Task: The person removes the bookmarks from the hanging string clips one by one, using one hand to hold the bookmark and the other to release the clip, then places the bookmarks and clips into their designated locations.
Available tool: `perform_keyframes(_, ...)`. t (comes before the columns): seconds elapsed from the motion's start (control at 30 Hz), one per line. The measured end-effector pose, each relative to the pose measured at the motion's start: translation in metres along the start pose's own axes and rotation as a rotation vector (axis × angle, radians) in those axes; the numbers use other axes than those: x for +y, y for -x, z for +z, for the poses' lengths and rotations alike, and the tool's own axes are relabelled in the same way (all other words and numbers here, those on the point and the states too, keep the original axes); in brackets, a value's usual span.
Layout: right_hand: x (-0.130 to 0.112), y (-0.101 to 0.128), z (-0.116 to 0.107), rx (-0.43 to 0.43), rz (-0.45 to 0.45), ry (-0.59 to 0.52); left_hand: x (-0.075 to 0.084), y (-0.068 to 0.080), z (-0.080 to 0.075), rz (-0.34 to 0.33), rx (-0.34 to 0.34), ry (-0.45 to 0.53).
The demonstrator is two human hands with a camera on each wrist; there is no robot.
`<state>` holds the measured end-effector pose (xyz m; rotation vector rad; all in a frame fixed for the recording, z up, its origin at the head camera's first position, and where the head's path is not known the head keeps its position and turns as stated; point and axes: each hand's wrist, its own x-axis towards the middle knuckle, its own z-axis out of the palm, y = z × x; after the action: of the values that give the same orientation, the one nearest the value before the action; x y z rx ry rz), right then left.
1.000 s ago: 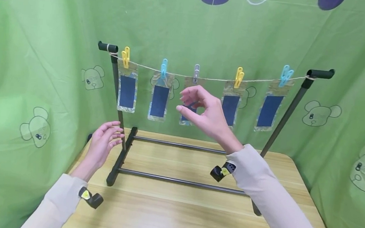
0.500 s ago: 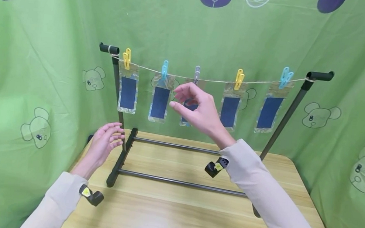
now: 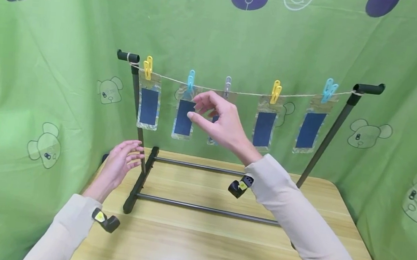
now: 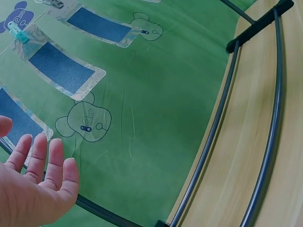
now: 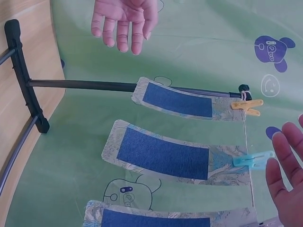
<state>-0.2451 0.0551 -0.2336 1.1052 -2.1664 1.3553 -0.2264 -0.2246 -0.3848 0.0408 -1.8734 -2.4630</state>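
Observation:
A black rack (image 3: 135, 97) on the wooden table (image 3: 196, 247) carries a string (image 3: 250, 93) with several pegged blue cards. My right hand (image 3: 199, 108) is raised in front of the string, fingers loosely spread and holding nothing. It is by the second card (image 3: 184, 117) under a blue peg (image 3: 191, 79) and covers most of the third card below the grey peg (image 3: 228, 85). The right wrist view shows that blue peg (image 5: 253, 160) close to my fingers (image 5: 284, 179). My left hand (image 3: 129, 155) hovers open beside the rack's left post, palm showing (image 4: 38, 189).
A yellow peg (image 3: 148, 67) holds the leftmost card (image 3: 148, 106). To the right hang a yellow-pegged card (image 3: 263, 129) and a blue-pegged card (image 3: 309, 130). Rack base bars (image 3: 204, 208) lie across the table. Green printed cloth (image 3: 47, 66) closes in all sides.
My right hand has moved left and slightly up, from in front of the third card towards the second. The left hand has stayed almost still.

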Motion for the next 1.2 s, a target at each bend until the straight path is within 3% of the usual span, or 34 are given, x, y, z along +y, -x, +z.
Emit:
perform_keyframes(0.17, 0.021, -0.010, 0.005, 0.007, -0.022, 0.001, 0.000, 0.000, -0.001, 0.001, 0.007, -0.008)
perform_keyframes(0.63, 0.015, -0.031, 0.016, 0.003, -0.039, 0.019, 0.001, -0.006, -0.002, 0.007, 0.031, -0.015)
perform_keyframes(1.2, 0.011, -0.053, 0.031, -0.015, -0.025, 0.017, 0.006, -0.013, -0.004, 0.026, 0.078, 0.125)
